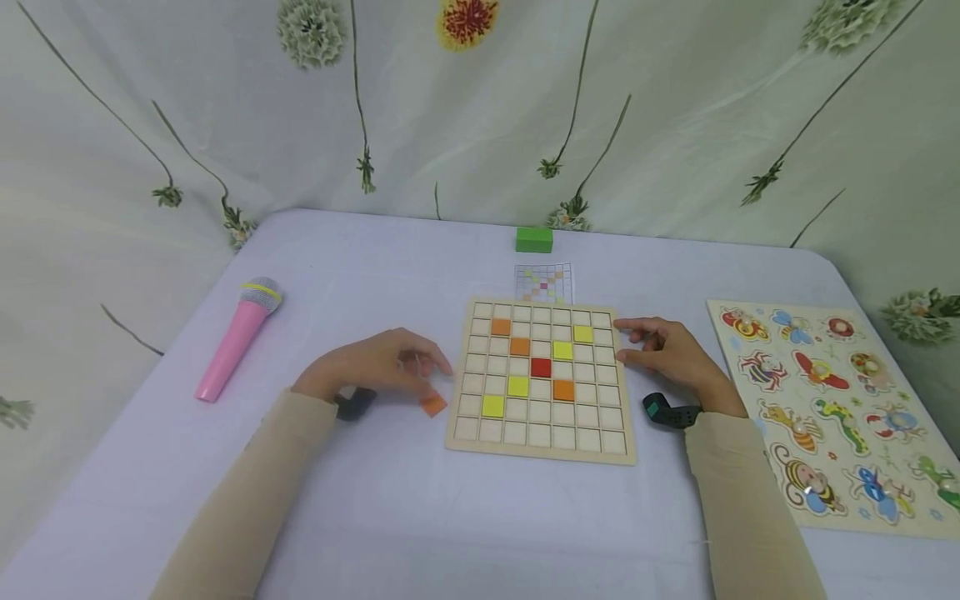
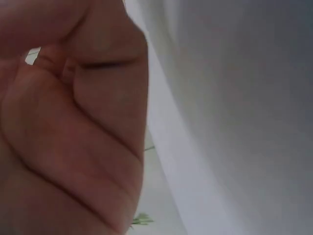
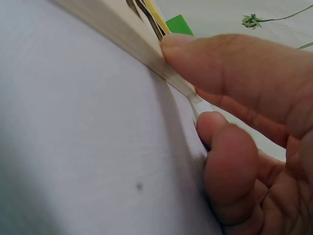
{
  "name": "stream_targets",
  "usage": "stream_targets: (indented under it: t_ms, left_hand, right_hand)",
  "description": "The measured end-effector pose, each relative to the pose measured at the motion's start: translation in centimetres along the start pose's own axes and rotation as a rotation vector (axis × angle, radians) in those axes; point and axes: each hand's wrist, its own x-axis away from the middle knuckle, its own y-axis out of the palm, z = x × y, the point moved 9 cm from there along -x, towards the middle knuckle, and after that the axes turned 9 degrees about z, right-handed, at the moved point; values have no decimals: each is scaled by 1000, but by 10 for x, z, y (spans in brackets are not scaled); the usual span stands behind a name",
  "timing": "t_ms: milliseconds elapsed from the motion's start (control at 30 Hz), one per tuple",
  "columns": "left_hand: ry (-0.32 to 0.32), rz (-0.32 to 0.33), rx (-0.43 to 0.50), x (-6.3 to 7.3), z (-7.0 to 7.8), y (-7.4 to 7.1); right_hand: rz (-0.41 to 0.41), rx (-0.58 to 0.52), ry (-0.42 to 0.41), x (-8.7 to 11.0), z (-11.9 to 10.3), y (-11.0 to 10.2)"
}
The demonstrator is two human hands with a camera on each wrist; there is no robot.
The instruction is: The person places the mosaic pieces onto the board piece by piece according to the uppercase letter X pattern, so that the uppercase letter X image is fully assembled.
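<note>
A square wooden grid board [image 1: 467,443] lies flat, holding several yellow and orange tiles and a red tile [image 1: 540,367] in a diagonal cross. Left of it, my left hand [image 1: 382,362] is bent over an orange tile [image 1: 433,406], which it seems to pinch at the thumb; blur obscures the contact. The left wrist view shows only the palm and curled fingers. My right hand [image 1: 660,352] touches the board's right edge with thumb [image 3: 195,56] and index finger, the other fingers folded in. Behind the board, a printed pattern card [image 1: 543,283] shows a similar cross.
A green block [image 1: 534,240] stands behind the card. To the left lies a pink toy microphone [image 1: 238,337]. A wooden insect puzzle board [image 1: 832,392] takes up the right side. Flowered cloth [image 1: 465,117] hangs behind the white-covered table [image 1: 480,525].
</note>
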Motion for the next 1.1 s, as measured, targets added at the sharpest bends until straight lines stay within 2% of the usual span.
stream_targets:
  t_ms: [167, 300, 533, 867, 1100]
  left_hand:
    - [9, -62, 28, 2, -7, 2]
    - [-21, -82, -11, 2, -11, 4]
    - [-69, -44, -106, 0, -17, 5]
    - [-70, -24, -129, 1, -16, 5]
    - [-92, 63, -184, -2, -20, -2]
  right_hand:
    - [-1, -5, -7, 0, -1, 0]
    - [0, -6, -11, 0, -1, -1]
    - [-2, -6, -15, 0, -1, 0]
    - [-2, -2, -8, 0, -1, 0]
    - [0, -15, -17, 0, -4, 0]
